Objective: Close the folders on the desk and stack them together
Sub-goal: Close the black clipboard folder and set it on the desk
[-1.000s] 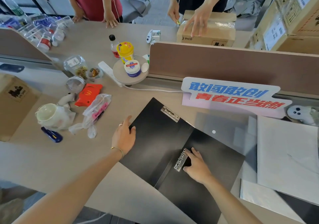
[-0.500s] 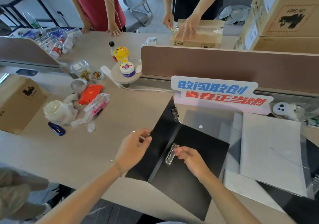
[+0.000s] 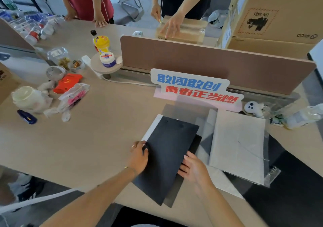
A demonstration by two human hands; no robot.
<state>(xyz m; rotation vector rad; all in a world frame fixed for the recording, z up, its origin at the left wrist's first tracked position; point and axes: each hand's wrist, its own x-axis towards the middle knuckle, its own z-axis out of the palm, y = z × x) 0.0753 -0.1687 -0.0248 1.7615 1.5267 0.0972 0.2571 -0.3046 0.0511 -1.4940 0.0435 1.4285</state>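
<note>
Bare forearms without sleeves, ring on left hand (image 3: 138,156), thin gold bracelet at left wrist

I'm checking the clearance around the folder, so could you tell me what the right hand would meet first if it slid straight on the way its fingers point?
The right hand points left across the black folder; it would probably meet the left hand first.

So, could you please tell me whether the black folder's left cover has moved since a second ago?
Yes. The left cover of the black folder has swung over to the right, away from the red carton, and now lies shut on the other half.
</note>
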